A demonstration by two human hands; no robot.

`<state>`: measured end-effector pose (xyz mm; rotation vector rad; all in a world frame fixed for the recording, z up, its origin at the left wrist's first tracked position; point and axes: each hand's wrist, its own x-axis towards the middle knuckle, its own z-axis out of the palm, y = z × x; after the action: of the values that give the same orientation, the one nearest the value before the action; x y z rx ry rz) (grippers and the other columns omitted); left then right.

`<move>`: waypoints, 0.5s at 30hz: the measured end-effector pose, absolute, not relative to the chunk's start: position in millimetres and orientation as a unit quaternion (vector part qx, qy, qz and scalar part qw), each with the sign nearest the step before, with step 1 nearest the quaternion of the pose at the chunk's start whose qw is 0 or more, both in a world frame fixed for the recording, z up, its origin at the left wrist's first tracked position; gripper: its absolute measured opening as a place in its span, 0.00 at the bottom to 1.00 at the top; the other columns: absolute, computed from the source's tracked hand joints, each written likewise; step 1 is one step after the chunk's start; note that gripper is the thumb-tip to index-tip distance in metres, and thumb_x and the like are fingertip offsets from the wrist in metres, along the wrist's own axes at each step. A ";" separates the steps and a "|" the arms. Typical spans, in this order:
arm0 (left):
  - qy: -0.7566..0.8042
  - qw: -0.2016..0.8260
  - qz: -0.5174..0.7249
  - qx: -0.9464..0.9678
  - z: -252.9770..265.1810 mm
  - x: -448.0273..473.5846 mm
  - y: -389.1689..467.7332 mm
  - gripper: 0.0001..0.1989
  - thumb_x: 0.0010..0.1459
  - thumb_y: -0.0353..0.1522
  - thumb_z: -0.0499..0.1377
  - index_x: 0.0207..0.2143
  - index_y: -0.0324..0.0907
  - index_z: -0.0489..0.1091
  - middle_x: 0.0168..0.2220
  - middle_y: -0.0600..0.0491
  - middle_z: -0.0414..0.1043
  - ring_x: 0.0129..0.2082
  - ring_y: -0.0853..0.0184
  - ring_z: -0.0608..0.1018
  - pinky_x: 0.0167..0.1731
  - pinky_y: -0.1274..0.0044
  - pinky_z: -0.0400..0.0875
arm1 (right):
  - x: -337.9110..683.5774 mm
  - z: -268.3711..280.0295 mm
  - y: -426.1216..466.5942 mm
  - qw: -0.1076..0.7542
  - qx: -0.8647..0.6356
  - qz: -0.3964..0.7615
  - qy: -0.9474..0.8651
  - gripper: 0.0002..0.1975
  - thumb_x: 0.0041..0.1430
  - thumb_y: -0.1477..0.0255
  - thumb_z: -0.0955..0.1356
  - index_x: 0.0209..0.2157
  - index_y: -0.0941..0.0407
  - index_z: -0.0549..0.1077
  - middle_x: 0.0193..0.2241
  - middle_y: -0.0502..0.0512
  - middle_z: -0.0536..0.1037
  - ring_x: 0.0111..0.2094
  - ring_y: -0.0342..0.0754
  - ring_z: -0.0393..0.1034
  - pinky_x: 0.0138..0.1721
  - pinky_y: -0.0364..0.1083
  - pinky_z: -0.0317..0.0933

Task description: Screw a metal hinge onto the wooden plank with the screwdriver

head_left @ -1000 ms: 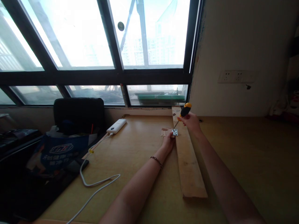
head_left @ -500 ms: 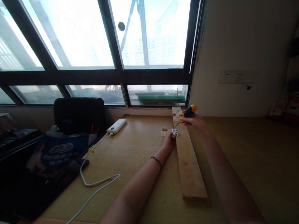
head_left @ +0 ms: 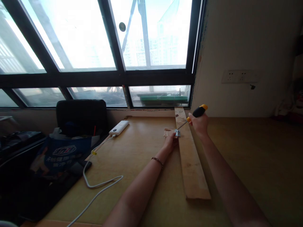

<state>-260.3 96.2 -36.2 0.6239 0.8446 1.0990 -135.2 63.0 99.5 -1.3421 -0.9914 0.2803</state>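
A long wooden board (head_left: pixel 193 164) lies on the table, its far end near the window. A small metal hinge (head_left: pixel 177 133) rests at the board's left edge, beside a small wood piece (head_left: pixel 167 131). My left hand (head_left: pixel 169 141) is closed at the hinge and the small wood piece, thumb on the hinge; its other fingers are mostly hidden. In my right hand (head_left: pixel 199 123) is a yellow and black screwdriver (head_left: pixel 199 111), gripped by the handle. It slants down to the left, with its tip at the hinge.
A white power bank (head_left: pixel 119 127) with a white cable (head_left: pixel 104 184) lies on the left of the wooden table (head_left: pixel 142 151). Beyond the table's left edge are a black chair (head_left: pixel 81 116) and a blue bag (head_left: pixel 62 154). Window and wall bound the far side.
My right hand has shifted slightly right, and the screwdriver now leans lower, with its handle farther right. My left hand stays at the hinge.
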 end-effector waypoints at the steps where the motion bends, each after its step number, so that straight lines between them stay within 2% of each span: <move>1: 0.393 0.719 0.490 0.296 -35.8 -261.4 96.2 0.10 0.48 0.35 0.57 0.30 0.36 0.68 0.21 0.49 0.71 0.20 0.67 0.74 0.25 0.75 0.70 | -132.9 100.5 63.0 0.661 -0.601 0.113 -0.435 0.13 0.40 0.64 0.69 0.26 0.59 0.68 0.16 0.51 0.73 0.13 0.46 0.68 0.11 0.40 0.60; 6: 0.456 0.679 0.455 0.351 -33.3 -266.5 97.0 0.14 0.49 0.39 0.57 0.28 0.36 0.69 0.21 0.47 0.71 0.19 0.65 0.74 0.22 0.73 0.70 | -126.8 103.5 64.2 0.628 -0.623 0.124 -0.450 0.11 0.38 0.65 0.69 0.17 0.58 0.66 0.09 0.49 0.68 0.11 0.46 0.66 0.10 0.39 0.57; 10: 0.498 0.655 0.432 0.369 -28.7 -270.2 96.2 0.14 0.48 0.40 0.58 0.25 0.36 0.69 0.17 0.46 0.70 0.16 0.63 0.73 0.19 0.73 0.69 | -132.0 104.1 62.3 0.619 -0.625 0.151 -0.450 0.10 0.38 0.66 0.69 0.17 0.58 0.66 0.10 0.50 0.69 0.11 0.46 0.66 0.10 0.39 0.57; 15: 0.477 0.682 0.434 0.346 -30.9 -271.8 99.1 0.14 0.48 0.39 0.59 0.23 0.36 0.69 0.11 0.48 0.65 0.11 0.67 0.69 0.12 0.79 0.62 | -137.2 100.2 64.7 0.617 -0.626 0.170 -0.445 0.10 0.37 0.67 0.69 0.18 0.57 0.66 0.11 0.51 0.71 0.12 0.47 0.68 0.09 0.39 0.58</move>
<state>-271.8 99.1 -30.9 0.7755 1.0691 0.9736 -137.2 64.7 100.2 -1.4421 -1.0249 0.3906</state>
